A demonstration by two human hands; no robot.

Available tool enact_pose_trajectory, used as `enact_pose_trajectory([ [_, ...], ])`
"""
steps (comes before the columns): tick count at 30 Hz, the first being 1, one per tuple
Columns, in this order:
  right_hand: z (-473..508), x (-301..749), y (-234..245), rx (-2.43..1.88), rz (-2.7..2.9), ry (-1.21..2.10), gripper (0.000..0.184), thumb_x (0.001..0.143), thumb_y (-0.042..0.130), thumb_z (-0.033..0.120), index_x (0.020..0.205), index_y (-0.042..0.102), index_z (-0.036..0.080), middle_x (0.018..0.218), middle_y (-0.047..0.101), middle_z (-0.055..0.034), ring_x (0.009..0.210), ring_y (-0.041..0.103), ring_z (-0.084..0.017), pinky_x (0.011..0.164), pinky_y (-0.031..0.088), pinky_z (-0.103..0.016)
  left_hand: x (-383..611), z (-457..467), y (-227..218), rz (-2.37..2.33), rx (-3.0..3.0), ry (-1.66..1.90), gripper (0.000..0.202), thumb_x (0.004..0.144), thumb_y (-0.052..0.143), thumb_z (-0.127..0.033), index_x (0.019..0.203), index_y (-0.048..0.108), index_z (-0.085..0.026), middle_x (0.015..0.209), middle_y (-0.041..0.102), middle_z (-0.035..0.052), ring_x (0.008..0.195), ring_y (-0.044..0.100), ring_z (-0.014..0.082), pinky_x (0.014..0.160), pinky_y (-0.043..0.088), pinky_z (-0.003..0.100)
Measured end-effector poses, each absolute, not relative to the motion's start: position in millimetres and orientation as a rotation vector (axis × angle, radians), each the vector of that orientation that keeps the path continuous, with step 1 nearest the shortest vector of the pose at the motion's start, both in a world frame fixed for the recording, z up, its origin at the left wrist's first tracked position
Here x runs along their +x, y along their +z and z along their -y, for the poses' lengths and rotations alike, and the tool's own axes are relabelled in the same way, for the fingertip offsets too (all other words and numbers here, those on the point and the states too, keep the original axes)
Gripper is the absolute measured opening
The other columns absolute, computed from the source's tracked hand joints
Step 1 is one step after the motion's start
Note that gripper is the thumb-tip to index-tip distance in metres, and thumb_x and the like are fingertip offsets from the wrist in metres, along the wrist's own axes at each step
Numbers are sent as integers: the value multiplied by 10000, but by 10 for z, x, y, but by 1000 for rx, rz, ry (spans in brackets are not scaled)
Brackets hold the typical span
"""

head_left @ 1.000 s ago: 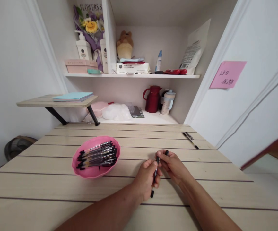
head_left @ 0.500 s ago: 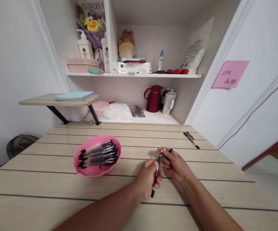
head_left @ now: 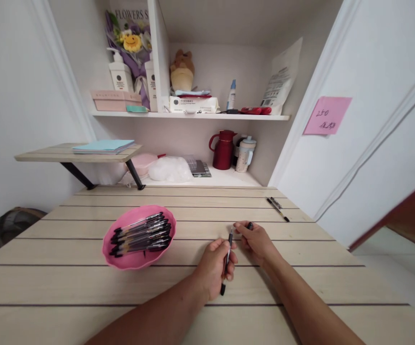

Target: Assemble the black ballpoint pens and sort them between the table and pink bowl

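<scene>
My left hand [head_left: 215, 268] is closed around a gel pen [head_left: 226, 261], with the thin tip pointing up and away and the black end sticking out below my fingers. My right hand [head_left: 256, 242] is just to the right of that tip, its fingers bent and pinched together. A black pen cap [head_left: 249, 225] shows above its knuckles, held in the hand. Whether the pinching fingertips hold another small part is too small to tell. On the left, a pink scalloped bowl [head_left: 135, 265] holds a stack of pens [head_left: 143, 235] with black ends.
A pen [head_left: 278, 210] and small dark pieces [head_left: 275, 202] lie at the right rear of the slatted table [head_left: 193, 316]. A small raised shelf [head_left: 49, 154] with black legs stands at the back left. Behind are a red jug [head_left: 224, 151] and a cup [head_left: 245, 155].
My right fingertips have come off the pen's tip and moved slightly apart from it, leaving the thin tip visible. The whole view has shifted a little.
</scene>
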State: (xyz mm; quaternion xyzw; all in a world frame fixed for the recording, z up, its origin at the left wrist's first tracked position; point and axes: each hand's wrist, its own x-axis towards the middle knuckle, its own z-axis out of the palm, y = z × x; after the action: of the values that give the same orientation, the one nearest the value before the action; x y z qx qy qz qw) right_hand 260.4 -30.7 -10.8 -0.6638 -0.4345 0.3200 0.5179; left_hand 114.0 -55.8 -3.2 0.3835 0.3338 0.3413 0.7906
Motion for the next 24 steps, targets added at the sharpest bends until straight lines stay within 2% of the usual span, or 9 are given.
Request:
enact_pose_trajectory([
  [3,264,2838,-93,-1737,1157,607,168,640,595,342,589,568,185,508,526,-1,454,423,-109,456,284,-249,1139,565,-31,-716,835,739,321,711,543,-439,871,493,-166,573,494,-47,372,350,26,389,202,182],
  [6,247,3075,-85,-1884,1224,430,122,620,612,261,540,559,187,543,548,-34,590,505,-166,529,286,-268,1145,568,-40,-714,847,743,340,704,552,-451,870,500,-159,575,498,-43,375,357,29,389,207,184],
  [9,234,3183,-115,-2192,1409,107,100,702,545,268,675,597,187,681,610,-81,689,554,-205,556,291,-279,1152,567,-48,-707,862,735,342,705,552,-453,867,504,-156,573,499,-42,371,356,30,383,203,186],
  [11,218,3184,-147,-2330,1540,-113,153,753,489,285,775,606,190,772,623,-101,727,565,-214,559,297,-281,1156,566,-51,-704,866,729,336,709,550,-449,864,505,-155,571,498,-43,370,356,29,381,201,186],
  [14,181,3145,-183,-2297,1606,-236,187,771,457,291,787,613,189,802,613,-105,759,557,-213,571,305,-279,1160,565,-52,-702,869,730,329,714,546,-446,867,500,-158,567,495,-46,370,360,30,380,205,185],
  [17,134,3123,-191,-2116,1611,-166,166,745,464,274,732,610,195,791,613,-78,772,542,-196,619,330,-276,1163,561,-60,-690,885,732,312,724,533,-437,862,494,-160,569,493,-48,364,357,30,375,209,186],
  [21,45,3171,-142,-1699,1467,113,153,709,482,305,718,592,199,866,633,-49,830,538,-188,717,375,-292,1164,552,-78,-685,900,729,294,745,505,-429,862,490,-160,572,494,-46,356,354,28,369,210,186],
  [24,-14,3286,-66,-1475,1232,313,203,701,508,368,727,581,180,865,642,-62,763,554,-176,675,402,-291,1161,550,-80,-681,898,726,296,749,499,-428,869,491,-157,574,495,-42,361,362,30,368,213,184],
])
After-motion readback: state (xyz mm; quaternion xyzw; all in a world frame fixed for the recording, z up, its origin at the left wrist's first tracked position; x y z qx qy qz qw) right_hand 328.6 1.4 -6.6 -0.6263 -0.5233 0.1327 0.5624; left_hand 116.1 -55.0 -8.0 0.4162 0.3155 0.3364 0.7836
